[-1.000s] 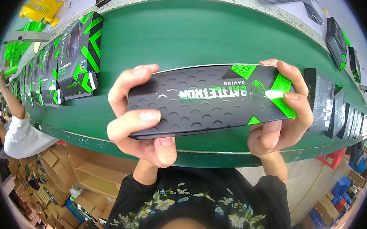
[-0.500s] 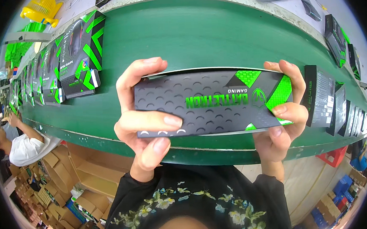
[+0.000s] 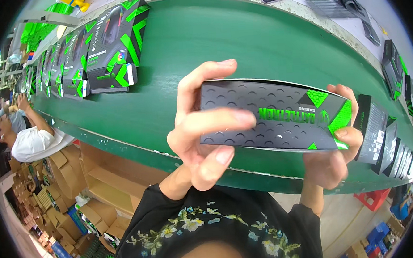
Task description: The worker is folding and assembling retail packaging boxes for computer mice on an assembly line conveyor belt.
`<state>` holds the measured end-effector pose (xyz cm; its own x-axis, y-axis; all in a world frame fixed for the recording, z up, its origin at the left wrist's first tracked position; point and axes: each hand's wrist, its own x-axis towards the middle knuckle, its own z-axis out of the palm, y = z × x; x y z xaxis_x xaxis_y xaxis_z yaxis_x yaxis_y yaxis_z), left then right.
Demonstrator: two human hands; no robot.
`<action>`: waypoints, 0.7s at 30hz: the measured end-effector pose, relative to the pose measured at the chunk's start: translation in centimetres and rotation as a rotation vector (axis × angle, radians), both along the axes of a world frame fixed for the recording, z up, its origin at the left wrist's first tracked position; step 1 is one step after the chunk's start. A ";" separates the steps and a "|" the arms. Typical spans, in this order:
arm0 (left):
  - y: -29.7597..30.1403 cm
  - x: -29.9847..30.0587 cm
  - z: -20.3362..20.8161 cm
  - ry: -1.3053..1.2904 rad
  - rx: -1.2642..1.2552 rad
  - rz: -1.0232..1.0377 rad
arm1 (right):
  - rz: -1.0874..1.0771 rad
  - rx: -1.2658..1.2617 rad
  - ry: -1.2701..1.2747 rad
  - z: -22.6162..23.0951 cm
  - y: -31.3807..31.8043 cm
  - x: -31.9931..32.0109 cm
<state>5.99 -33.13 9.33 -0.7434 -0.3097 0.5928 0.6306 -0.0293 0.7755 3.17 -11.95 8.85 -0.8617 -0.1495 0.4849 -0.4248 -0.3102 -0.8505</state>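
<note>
A black cardboard box (image 3: 242, 91) with green patches and a scale-like dot pattern is held up over the green conveyor belt, one long narrow side facing me. My left hand (image 3: 202, 129) grips its left end, fingers along the top edge and across the face, thumb below. My right hand (image 3: 337, 144) is closed round the right end, a fingertip on the green corner. A dark gap runs along the box's upper edge; what lies inside cannot be seen. Both hands hold the same box.
A row of similar black and green boxes (image 3: 116, 44) lies along the belt (image 3: 172, 36) at left. More boxes (image 3: 372, 126) stand at right. A yellow fan-like thing (image 3: 73, 1) is at the far left. A person in a white shirt (image 3: 39, 139) works at left; cardboard cartons (image 3: 110, 182) sit below.
The view has shifted, and the box now sits further right in it, tilted down toward its right end. My left forefinger has slid along the face. Both hands still hold the box.
</note>
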 end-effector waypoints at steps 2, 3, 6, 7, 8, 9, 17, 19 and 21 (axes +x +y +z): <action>-0.1 -0.2 -0.3 0.037 -0.105 -0.069 | 0.017 0.001 -0.016 0.0 0.5 -0.1; 0.0 -0.3 -0.5 0.032 -0.099 -0.076 | 0.034 -0.012 -0.011 -0.4 0.8 -0.2; 0.6 -0.6 -0.5 0.035 -0.079 -0.088 | 0.033 -0.009 -0.018 -0.4 1.4 -0.4; 0.7 -0.5 -0.3 0.038 -0.065 -0.109 | 0.022 0.000 -0.027 -0.2 1.6 -0.4; 0.4 -0.5 -0.1 0.025 -0.094 -0.067 | 0.011 0.005 -0.030 0.1 1.5 -0.5; 0.2 -0.4 0.2 0.015 -0.122 -0.027 | 0.025 0.053 -0.007 0.1 1.4 -0.6; 0.4 -1.4 0.1 0.088 -0.034 0.287 | -0.071 -0.038 -0.123 0.9 -2.3 0.6; -2.2 -1.8 0.2 0.091 -0.461 0.423 | -0.053 0.166 -0.023 1.8 -2.3 3.2; -2.7 -1.8 0.2 0.205 -0.611 0.211 | -0.035 0.277 0.037 2.0 -3.1 5.3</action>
